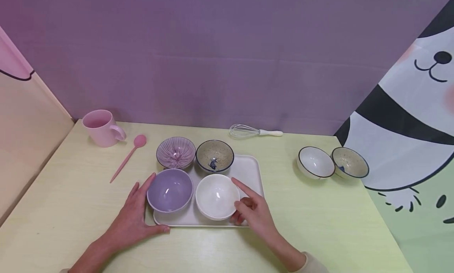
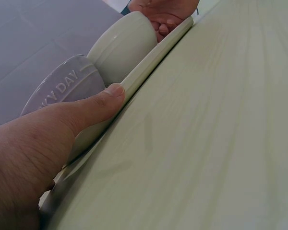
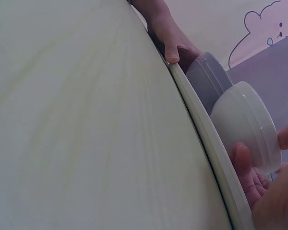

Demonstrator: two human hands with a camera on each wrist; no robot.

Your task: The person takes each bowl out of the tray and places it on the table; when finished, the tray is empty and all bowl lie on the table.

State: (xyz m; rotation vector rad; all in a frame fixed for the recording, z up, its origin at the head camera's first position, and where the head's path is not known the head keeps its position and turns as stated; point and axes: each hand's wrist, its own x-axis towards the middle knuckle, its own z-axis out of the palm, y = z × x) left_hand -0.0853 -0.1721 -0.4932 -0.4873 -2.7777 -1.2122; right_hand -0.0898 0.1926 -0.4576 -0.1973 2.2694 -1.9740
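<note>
The desk (image 1: 319,221) supports the tray (image 1: 250,168). The left hand (image 1: 134,215), fingers extended, rests its thumb on the tray's front edge, beside the purple bowl (image 1: 170,191) at front left. The right hand (image 1: 256,212) touches the white bowl (image 1: 215,196) at front centre; its grasp cannot be confirmed.

Pale wood-look counter (image 1: 330,217) here, backed by a plain purple backdrop (image 1: 227,60). Big cartoon panda (image 1: 400,115) covers the right side.
</note>
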